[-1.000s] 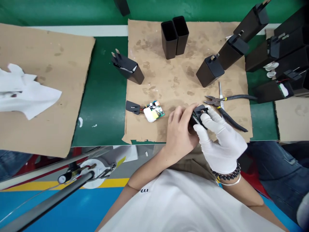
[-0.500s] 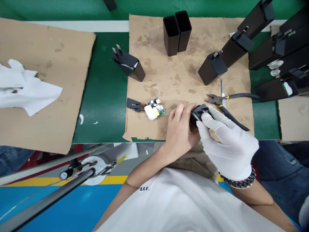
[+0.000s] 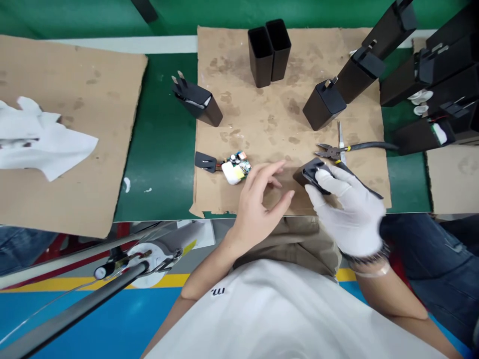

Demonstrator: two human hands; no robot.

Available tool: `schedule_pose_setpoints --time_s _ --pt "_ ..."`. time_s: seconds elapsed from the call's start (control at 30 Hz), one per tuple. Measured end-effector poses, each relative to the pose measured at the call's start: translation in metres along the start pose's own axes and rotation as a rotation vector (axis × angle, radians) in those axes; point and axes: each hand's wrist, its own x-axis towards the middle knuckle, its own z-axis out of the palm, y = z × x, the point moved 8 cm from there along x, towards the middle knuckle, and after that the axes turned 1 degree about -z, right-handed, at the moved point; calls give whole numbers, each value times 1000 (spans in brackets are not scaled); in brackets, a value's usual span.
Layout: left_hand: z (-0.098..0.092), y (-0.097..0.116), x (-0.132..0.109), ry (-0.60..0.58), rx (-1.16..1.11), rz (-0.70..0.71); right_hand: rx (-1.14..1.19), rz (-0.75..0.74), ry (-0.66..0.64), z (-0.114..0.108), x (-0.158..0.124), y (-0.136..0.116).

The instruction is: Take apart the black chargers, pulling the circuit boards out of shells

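Note:
My gloved right hand [image 3: 342, 204] grips a black power adapter [image 3: 307, 174] by its plug end, at the front of the cardboard sheet. My bare left hand [image 3: 262, 199] is apart from it, fingers spread and holding nothing. Just beyond the left fingers lies a circuit board [image 3: 239, 167] with white glue, wired to a black plug cap [image 3: 205, 162]. Past the right hand are side cutters [image 3: 331, 151] with black and yellow handles, lying over a thin pointed tool [image 3: 341, 134].
Two open black housings [image 3: 261, 57] stand at the back. Another adapter [image 3: 200, 102] with a raised cap is at the left. Several black adapters [image 3: 325, 104] line the right side. White cloth [image 3: 48, 139] lies on the left cardboard [image 3: 112, 99]. A metal pole [image 3: 82, 304] crosses below the bench.
My left hand has let go of the adapter and moved left, its fingers opening. My right hand still holds the adapter at nearly the same place.

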Motion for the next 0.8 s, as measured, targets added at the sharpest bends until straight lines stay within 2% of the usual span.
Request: schedule_pose_setpoints --time_s 0.1,0.23,0.37,0.43,0.5,0.6,0.7,0.8 --pt "2 1 2 -6 -34 13 29 -79 104 -1 6 0" --pt "10 3 15 -46 -133 14 152 -140 88 -5 15 2" --pt "29 7 26 -240 -171 26 237 -101 52 -9 18 7" --pt "33 8 28 -290 -212 21 291 -85 39 -9 18 8" --pt "32 7 30 -278 -240 11 308 -97 36 -10 17 8" --pt "31 7 29 -255 -191 36 184 -191 60 -12 15 2" --pt "27 13 26 -225 -19 132 83 -245 67 -10 16 0" --pt "21 20 22 -140 224 265 161 -243 36 -7 20 4"
